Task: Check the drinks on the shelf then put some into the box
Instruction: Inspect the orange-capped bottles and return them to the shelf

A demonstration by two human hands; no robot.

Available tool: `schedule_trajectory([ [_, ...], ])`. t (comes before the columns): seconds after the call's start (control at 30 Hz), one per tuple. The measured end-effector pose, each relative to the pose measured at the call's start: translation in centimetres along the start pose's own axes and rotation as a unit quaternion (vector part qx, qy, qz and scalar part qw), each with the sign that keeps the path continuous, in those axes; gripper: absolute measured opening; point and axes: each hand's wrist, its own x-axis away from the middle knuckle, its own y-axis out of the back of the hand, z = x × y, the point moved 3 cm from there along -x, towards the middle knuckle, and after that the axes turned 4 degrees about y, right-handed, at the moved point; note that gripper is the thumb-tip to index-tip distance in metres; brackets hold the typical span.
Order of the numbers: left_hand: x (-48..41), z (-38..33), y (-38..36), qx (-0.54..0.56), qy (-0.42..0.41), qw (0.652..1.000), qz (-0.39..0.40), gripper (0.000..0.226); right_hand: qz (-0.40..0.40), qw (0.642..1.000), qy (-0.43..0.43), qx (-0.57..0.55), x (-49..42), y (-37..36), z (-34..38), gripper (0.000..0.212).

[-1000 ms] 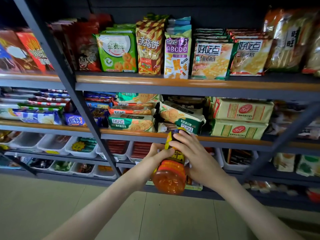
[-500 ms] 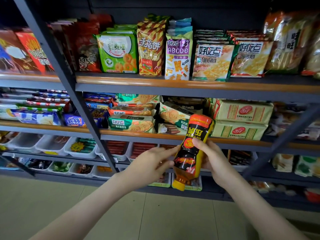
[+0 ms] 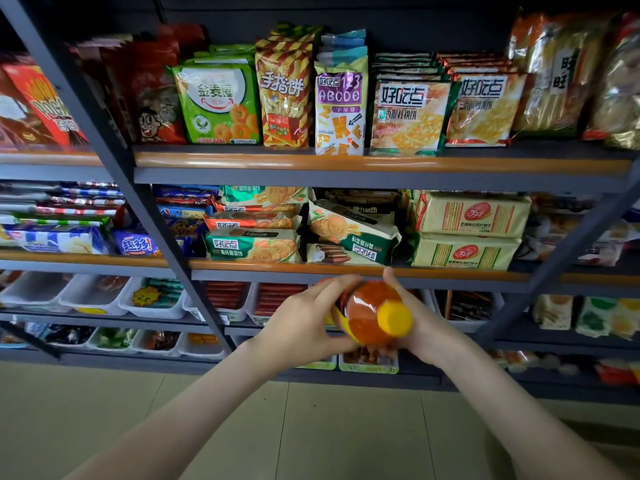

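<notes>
Head view is showing left grip (image 3: 304,320) and right grip (image 3: 427,329) grasping the orange bottle (image 3: 363,315). It is hanging just below the biscuit shelf (image 3: 277,265).

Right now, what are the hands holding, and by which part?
An orange drink bottle, yellow cap toward the camera: left hand grips the body's left side, right hand the right side.

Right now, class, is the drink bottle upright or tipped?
Tipped. The bottle, gripped by the left hand and right hand, points its yellow cap toward the camera, not upward.
</notes>
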Motion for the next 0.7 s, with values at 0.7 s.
schedule_trajectory([
  [0.7,-4.1,-1.9,2.0,0.383,0.294,0.869,0.106,0.066,0.030,0.953,0.279,-0.110,0.1,2.1,3.7,0.093],
])
